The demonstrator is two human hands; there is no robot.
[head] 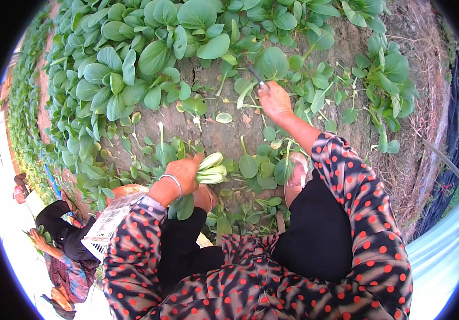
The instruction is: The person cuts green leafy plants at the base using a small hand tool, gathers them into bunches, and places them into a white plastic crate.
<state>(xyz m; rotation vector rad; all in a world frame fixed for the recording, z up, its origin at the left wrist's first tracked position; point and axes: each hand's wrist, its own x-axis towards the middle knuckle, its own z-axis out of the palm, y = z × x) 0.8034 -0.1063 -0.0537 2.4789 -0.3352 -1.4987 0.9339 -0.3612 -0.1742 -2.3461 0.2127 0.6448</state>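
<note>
My left hand [182,173], with a silver bangle on the wrist, grips a small bunch of bok choy [212,169]. Its pale cut stems point right, and leaves hang below my palm. Farther forward, my right hand [275,101] is closed around a small hand tool [255,74] with a dark, narrow blade. The handle is mostly hidden in my fist, so its exact kind is unclear. Beside that hand lies a loose leaf with a pale stalk [245,94] on the soil. A broad bok choy leaf [272,63] stands just past the blade.
Dense bok choy [133,60] grows ahead and to the left. Another clump [391,76] stands at the right. Trimmed leaves litter the soil [229,132] before my feet. A white plastic crate [111,220] is by my left arm; beyond it a co-worker [65,248] holds greens.
</note>
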